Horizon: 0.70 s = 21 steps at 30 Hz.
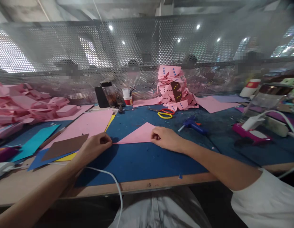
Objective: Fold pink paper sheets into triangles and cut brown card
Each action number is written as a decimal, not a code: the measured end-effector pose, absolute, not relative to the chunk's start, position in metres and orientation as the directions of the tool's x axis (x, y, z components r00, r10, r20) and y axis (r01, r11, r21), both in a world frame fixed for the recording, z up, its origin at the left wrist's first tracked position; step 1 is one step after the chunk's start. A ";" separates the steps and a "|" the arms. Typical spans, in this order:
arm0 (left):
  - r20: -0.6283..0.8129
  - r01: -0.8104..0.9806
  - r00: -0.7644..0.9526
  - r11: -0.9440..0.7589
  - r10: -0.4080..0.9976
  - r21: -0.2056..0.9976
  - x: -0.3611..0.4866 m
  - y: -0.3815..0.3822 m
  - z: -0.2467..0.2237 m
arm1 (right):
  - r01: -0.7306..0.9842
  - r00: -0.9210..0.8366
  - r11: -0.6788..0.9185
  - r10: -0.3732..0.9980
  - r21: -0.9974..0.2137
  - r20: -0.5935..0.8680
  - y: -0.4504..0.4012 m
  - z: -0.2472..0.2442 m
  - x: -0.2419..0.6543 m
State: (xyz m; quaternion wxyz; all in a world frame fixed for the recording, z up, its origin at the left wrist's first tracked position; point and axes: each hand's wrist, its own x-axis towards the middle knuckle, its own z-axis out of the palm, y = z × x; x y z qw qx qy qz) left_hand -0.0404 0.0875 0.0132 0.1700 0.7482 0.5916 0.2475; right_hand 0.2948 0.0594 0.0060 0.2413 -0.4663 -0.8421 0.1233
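A pink triangle of paper (138, 133) lies on the blue mat (137, 164) in front of me, its long edge towards me. My left hand (99, 144) is closed, thumb and fingers pinched at the paper's thin left tip. On the other side, my right hand (164, 137) pinches the right part of the triangle, and its fingers cover the corner there. Under my left forearm and wrist are brown (65, 147), blue and yellow sheets. Beyond my right hand lies a blue glue gun (193, 124).
Scissors with red and yellow handles (165, 113) lie behind the triangle. A tall stack of pink paper pieces (173, 88) stands at the back, by a perforated metal screen (142, 44). Pink paper strips (25, 104) are heaped left. A white cable (113, 180) hangs over the table's front edge.
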 end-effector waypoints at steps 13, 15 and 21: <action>0.290 0.749 0.439 -0.525 0.850 0.404 0.002 0.076 0.015 | 0.739 -0.445 0.526 0.850 -0.421 0.282 0.057 0.009 0.293; 0.235 0.752 0.413 -0.475 0.880 0.457 0.001 0.081 0.014 | 0.735 -0.451 0.531 0.847 -0.422 0.282 0.056 0.009 0.293; 0.131 0.744 0.375 -0.382 0.918 0.548 0.001 0.089 0.013 | 0.736 -0.451 0.529 0.849 -0.422 0.276 0.054 0.011 0.292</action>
